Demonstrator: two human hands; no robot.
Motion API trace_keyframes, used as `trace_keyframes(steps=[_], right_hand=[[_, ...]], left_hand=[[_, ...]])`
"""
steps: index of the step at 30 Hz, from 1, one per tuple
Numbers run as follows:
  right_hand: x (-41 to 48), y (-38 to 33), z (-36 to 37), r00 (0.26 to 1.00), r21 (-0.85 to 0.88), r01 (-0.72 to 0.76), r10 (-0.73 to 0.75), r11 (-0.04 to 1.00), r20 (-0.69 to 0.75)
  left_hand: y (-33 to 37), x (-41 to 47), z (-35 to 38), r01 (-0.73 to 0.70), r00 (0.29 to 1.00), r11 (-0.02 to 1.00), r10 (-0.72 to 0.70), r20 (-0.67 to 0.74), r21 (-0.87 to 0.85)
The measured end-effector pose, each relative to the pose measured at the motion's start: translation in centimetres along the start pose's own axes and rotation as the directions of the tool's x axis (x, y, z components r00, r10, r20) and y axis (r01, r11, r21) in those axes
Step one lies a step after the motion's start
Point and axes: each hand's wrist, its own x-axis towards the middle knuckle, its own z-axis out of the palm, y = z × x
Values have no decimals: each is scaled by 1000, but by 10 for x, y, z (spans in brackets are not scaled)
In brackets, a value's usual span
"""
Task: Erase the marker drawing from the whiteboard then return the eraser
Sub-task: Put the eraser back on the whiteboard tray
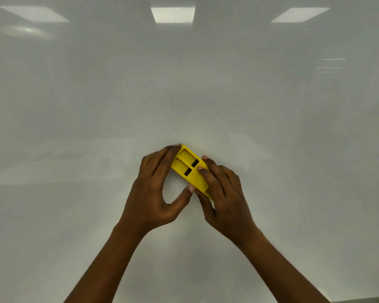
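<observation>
A yellow plastic eraser point(187, 166) with two dark slots in its back lies flat against the whiteboard point(184, 84), tilted from upper left to lower right. My left hand point(155, 191) grips its left side, fingers over the top end and thumb at its lower edge. My right hand point(224, 191) covers its lower right part, with fingers pressing on the back. The whiteboard fills the view, and no marker lines show on it.
The glossy board reflects three ceiling lights point(173, 14) along the top. A dark strip point(368, 299) at the bottom right corner marks the board's lower edge.
</observation>
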Motion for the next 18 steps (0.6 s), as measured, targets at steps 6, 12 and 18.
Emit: trace_keyframes(steps=[6,12,18], right_hand=[[16,9,-25,995,-43,78,-75,996,72],[23,4,-36,982,-63,160,-153,985,108],[5,1,-30,993,-15,28,-26,999,113]], left_hand=[[-7,-3,-18,55,995,998,-58,81,39],[-9,-11,-21,113,992,984,-119,33,136],[-17,-36,-23,124,992,980,-125,-6,157]])
